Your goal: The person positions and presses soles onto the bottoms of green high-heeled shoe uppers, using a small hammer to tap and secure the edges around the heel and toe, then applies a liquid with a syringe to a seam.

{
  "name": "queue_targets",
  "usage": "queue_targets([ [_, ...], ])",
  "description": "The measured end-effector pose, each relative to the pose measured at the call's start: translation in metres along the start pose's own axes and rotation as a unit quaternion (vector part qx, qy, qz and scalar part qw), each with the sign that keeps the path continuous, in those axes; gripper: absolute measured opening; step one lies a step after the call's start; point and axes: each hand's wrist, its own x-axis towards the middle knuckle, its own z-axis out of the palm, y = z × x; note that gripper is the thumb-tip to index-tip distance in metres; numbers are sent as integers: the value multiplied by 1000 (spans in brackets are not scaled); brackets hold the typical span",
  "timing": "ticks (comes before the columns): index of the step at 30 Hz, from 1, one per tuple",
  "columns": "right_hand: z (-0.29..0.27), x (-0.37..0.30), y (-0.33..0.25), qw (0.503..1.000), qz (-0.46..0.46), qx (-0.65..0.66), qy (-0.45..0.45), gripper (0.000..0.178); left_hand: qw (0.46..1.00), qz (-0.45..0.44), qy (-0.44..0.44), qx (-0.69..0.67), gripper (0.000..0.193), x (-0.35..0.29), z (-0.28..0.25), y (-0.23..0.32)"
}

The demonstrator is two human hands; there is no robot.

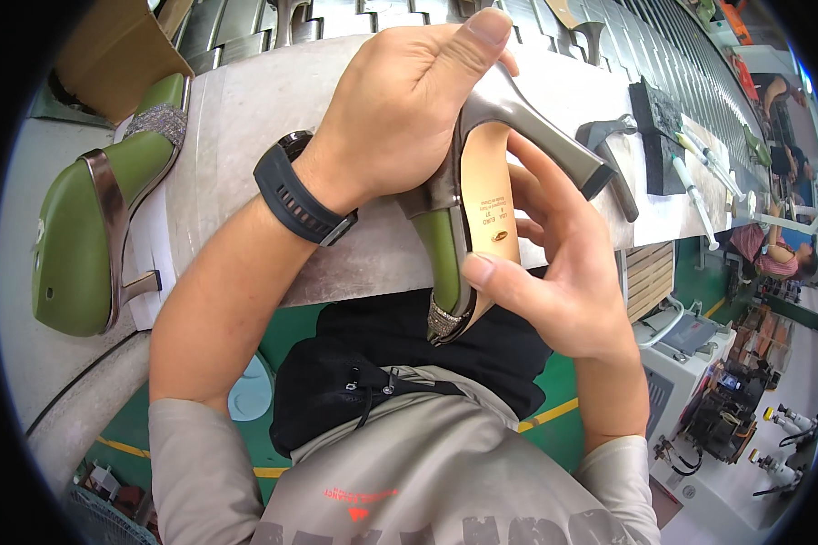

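A high-heeled shoe (pixel 489 195) is held between my two hands, its tan sole turned up and its grey metallic heel pointing right. A green last fills it, and a glittery strap crosses the toe end near me. My left hand (pixel 395 109) is closed round the heel end from above. My right hand (pixel 563 245) grips the shoe from the right side, thumb on the sole's edge and fingers behind it. On the left of the bench, a second shoe (pixel 109 204) on a green last lies on its side, with a glittery strap and a metallic strap.
On the bench (pixel 236 118), a hammer (pixel 613 154) lies beside a black block (pixel 656 136). Syringes (pixel 695 200) lie further right. A cardboard box (pixel 114 59) stands at the far left, and a metal slatted conveyor (pixel 345 23) runs along the back. A person (pixel 777 250) sits far right.
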Motion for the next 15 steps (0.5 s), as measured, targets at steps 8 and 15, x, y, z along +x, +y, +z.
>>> queue_targets([
  [8,5,42,-6,995,34,92,36,51,991,2,-51,127,50,0,-16,14],
  [15,-8,33,-14,960,-100,-263,-4,57,974,17,40,224,71,-59,-55,43],
])
